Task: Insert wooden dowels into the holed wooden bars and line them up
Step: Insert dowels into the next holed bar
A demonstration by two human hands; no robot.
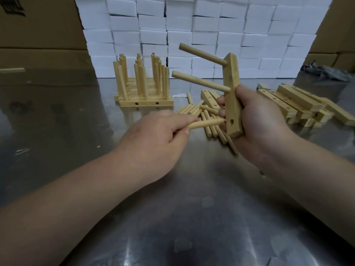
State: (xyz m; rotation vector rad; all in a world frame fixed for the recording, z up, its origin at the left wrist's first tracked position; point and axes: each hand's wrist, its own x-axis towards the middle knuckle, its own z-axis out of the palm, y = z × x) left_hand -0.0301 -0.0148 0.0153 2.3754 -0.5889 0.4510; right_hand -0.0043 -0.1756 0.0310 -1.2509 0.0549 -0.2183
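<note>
**Third dowel at the bar**

Steel table (pixel 172 217), wall of white blocks (pixel 192 25) behind it, cardboard (pixel 38 25) at the sides. My view is from the head camera.

Right hand (pixel 257 121) grips the bar (pixel 232 93) upright above the table, fingers curled round its lower half. Two dowels (pixel 203 56) are seated in it, pointing left and up. Left hand (pixel 153 137) pinches a dowel (pixel 203 123) between thumb and fingers. Its tip is at the bar's left face near the bottom end. I can't tell whether it has entered a hole.

Loose dowels (pixel 208 129) lie on the table just behind the hands. Spare bars (pixel 294 104) are heaped to the right. Finished bars (pixel 142 87) with upright dowels stand together farther back, left of the held bar.
</note>
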